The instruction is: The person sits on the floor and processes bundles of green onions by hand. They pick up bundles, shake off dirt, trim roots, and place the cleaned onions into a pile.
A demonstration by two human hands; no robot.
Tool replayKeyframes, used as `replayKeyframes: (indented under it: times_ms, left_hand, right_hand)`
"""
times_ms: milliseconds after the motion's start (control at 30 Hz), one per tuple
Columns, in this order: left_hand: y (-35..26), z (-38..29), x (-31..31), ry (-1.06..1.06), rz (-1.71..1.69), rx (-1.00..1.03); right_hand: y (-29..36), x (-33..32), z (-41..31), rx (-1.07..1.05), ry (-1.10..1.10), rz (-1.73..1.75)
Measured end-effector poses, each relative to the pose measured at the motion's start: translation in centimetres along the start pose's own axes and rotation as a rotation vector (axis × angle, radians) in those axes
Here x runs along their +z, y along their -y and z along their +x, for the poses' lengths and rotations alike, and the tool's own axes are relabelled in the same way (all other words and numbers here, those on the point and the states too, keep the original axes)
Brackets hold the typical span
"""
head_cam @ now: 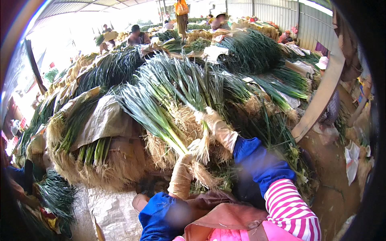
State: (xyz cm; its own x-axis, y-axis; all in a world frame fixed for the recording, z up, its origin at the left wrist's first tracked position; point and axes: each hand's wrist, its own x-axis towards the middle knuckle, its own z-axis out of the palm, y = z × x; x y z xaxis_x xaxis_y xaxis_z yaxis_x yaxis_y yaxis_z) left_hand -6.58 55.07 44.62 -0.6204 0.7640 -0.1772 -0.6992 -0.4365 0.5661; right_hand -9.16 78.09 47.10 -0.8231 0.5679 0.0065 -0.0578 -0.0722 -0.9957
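Note:
My left hand (181,173), in a pale work glove, is closed around the lower stalks of a bunch of green onions (170,132). Long leaves slant up to the left from it, and a tangle of tan roots (205,176) pokes out below the fist. Higher and to the right, my gloved right hand (216,124) grips one or more onion stalks; peeled-back pale skins and roots (201,149) hang beneath it. Directly behind both hands rises a heap of green onions (181,79) with its roots (187,120) facing me.
At left, a sack sheet (104,120) covers stacked onions. A curved tan strip (321,99) crosses the right side. Trimmed leaves (292,153) lie right of my arm, and a white sheet (114,211) lies on the ground. People (138,36) sit among piles farther back.

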Motion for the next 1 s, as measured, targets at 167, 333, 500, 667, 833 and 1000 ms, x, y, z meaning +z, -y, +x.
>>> replayKeyframes:
  times_ms: [167, 333, 500, 667, 833, 1000]
  left_hand:
    - [0.3, 1.1, 0.2, 0.200, -0.091, -0.061]
    - [0.5, 0.4, -0.2, -0.002, 0.161, -0.011]
    - [0.8, -0.3, 0.0, -0.044, 0.176, 0.006]
    - [0.9, 0.4, -0.4, -0.067, 0.162, 0.004]
    - [1.4, 1.3, -1.1, 0.032, -0.061, 0.142]
    - [0.6, 0.7, -0.2, -0.018, -0.044, 0.120]
  right_hand:
    - [-2.6, 2.7, -1.5, -0.012, -0.005, -0.105]
    - [-2.5, 3.0, -2.1, -0.248, -0.032, -0.592]
    - [-0.3, 3.3, -4.6, -0.510, -0.119, -1.007]
    - [1.3, 3.3, -7.0, -0.690, -0.008, -1.372]
    - [0.5, 4.4, -9.9, -0.680, 0.389, -0.976]
    - [1.8, 2.4, -10.2, -0.175, 0.669, -0.252]
